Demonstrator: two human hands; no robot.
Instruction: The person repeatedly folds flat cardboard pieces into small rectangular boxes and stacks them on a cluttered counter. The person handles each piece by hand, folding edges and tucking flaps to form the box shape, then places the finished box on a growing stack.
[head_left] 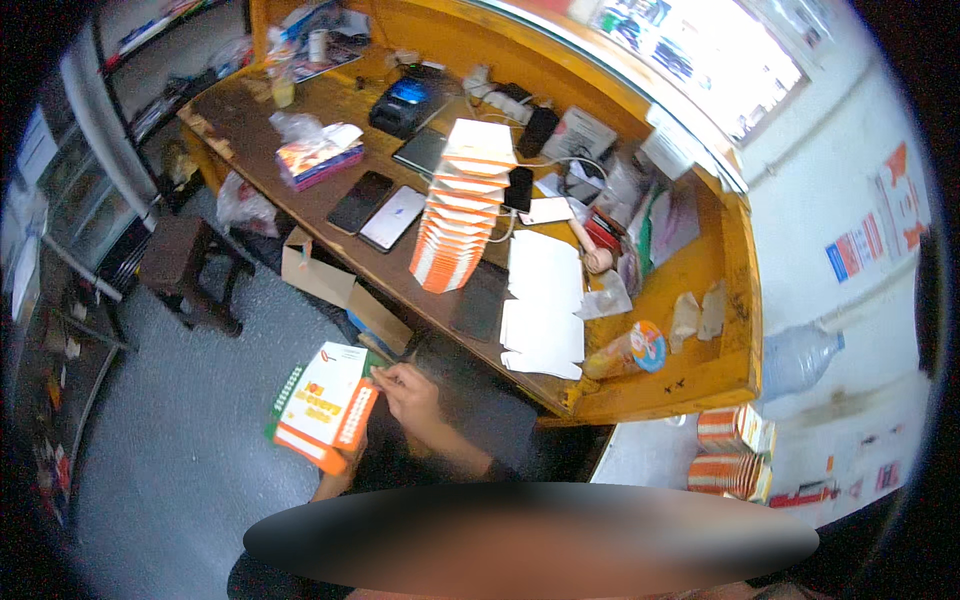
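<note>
A white, orange and green cardboard food box (325,405) is held over the floor, in front of the desk. My right hand (408,396) pinches its upper right corner, fingers closed on the edge. Beneath the box's lower edge, my left hand (352,460) supports it; most of its fingers are hidden behind the cardboard. On the desk stands a tall, leaning stack of nested orange and white boxes (462,205). Flat white card blanks (543,305) lie to its right, near the desk's front edge.
The brown desk (300,215) carries a black phone (360,202), a phone with a lit white screen (393,218) and a black card machine (405,105). A plastic cup (630,350) lies at the right. An open carton (318,270) sits below; a dark stool (185,262) stands left.
</note>
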